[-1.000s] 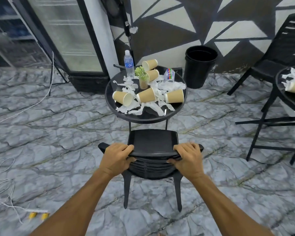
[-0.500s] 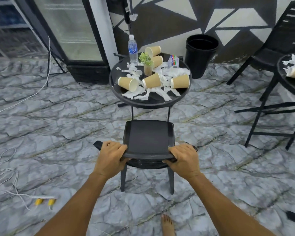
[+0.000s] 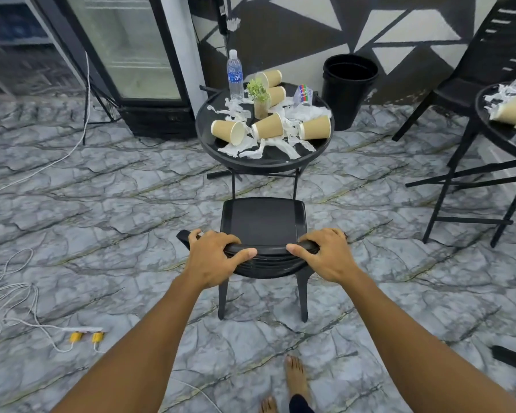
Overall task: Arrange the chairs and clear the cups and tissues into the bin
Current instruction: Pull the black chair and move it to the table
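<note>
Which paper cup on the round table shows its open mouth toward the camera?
The leftmost front cup: its pale inside is visible. The other two front cups show mostly their sides.

A chair (image 3: 264, 225) is standing in front of the person, with the left hand (image 3: 213, 257) and right hand (image 3: 325, 254) lying on its backrest, and a round table (image 3: 264, 162) is standing just beyond its seat. Cups (image 3: 267, 126), tissues (image 3: 280, 144), a bottle (image 3: 234, 74) and a small plant (image 3: 259, 98) are sitting on that table, while a bin (image 3: 349, 87) is standing behind it to the right, against the wall. A fridge (image 3: 137, 64) is standing to the table's left, and a second table (image 3: 510, 126) and a second chair (image 3: 489, 67) are standing at the far right.
</note>
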The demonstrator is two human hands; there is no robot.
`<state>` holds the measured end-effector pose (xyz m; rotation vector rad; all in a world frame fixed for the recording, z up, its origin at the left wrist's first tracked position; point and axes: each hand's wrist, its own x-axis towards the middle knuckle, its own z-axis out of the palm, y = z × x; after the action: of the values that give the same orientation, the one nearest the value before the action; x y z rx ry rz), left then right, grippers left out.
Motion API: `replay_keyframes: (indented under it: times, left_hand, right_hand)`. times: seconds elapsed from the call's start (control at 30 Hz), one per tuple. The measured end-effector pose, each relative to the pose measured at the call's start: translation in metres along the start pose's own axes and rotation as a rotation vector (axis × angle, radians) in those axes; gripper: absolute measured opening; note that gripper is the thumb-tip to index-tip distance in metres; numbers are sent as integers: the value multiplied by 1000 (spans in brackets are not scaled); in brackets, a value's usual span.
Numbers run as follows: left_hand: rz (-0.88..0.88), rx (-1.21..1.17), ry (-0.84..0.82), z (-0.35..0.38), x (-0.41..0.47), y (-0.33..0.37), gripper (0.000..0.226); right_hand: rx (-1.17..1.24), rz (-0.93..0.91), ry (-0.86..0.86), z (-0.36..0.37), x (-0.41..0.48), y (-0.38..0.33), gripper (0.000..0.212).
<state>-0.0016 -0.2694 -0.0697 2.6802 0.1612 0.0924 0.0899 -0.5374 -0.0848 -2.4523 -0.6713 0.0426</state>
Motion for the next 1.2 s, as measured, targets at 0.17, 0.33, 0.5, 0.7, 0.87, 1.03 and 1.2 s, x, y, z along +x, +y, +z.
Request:
replay_keyframes:
  times: [0.17,0.33,0.5,0.7,0.87,1.03,1.2]
  left_hand:
    - [-68,61,53,6,-13,10,59]
    - [-81,-46,-22,2,-8,6,63]
    - [-94,-58,-54,1,-9,4,63]
    - [-107,-114,-44,1,-7,3,65]
    - [-174,-84,-135,-8,4,18,63]
    - [-106,-54,-183,-6,36,99,55]
    - [-54,50,-328,40,95,200,54]
  right_hand:
    - [28,-19,-28,-1,-3,5,63]
    - [52,23,-65,-1,0,5,59]
    - [-4,26,-107,-2,-3,4,52]
    - [-29,43,-134,-9,-11,-7,66]
    - [-28,36,-235,-22,-3,-3,76]
    - [133,61,-227,-53,17,28,57]
    - [-20,174,-238,-121,24,114,45]
